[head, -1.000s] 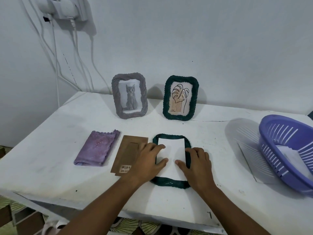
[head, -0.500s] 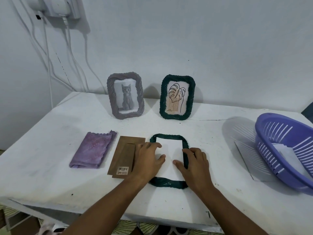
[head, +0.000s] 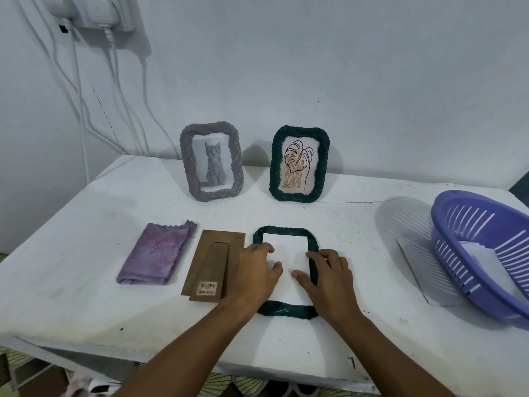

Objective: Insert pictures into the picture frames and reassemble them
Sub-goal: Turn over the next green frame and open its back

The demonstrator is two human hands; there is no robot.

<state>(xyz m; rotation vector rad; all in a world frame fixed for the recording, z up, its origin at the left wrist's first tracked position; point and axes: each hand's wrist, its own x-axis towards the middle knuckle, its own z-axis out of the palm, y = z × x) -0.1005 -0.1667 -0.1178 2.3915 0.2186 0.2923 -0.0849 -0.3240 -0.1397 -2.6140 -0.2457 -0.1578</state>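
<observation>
A dark green frame (head: pixel 286 310) lies face down on the white table (head: pixel 71 253), with a white picture (head: pixel 286 245) lying in its opening, blank side up. My left hand (head: pixel 254 276) presses on the picture's left edge with its fingers bent over the frame's left side. My right hand (head: pixel 329 279) presses on the picture's right edge, its fingers lying across the frame's right side. Just left of the frame lies the brown backing board (head: pixel 213 267) with its stand and a barcode sticker.
Two assembled frames stand at the back by the wall: a grey one with a cat picture (head: pixel 211 161) and a green one with a leaf drawing (head: pixel 299 164). A folded purple cloth (head: pixel 157 253) lies at the left. A purple basket (head: pixel 483 253) holding papers sits at the right.
Both hands have shifted a little on the picture, which now sits lower in the frame's opening so the frame's top edge shows. The head camera has moved slightly.
</observation>
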